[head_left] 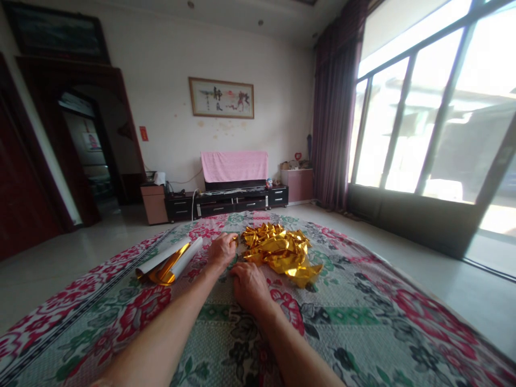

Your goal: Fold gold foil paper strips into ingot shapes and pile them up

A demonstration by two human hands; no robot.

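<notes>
A crumpled heap of shiny gold foil [278,250] lies on the flowered cloth [209,333], just beyond my hands. My left hand [222,251] is closed at the heap's left side, and a bit of gold foil shows at its fingertips. Nearer to me, my right hand [250,284] rests low over the cloth with its fingers curled under. Whatever those fingers hold, if anything, is hidden. To the left of my left hand lies a roll of white-backed sheet [177,255], with a gold strip [171,269] along its front.
The cloth covers a large surface with a rounded far edge. Beyond stand a low black cabinet [221,207], a pink cloth [234,166] over something on it, and a small pink cabinet [297,185]. Large windows [407,129] and a purple curtain [335,118] are at the right.
</notes>
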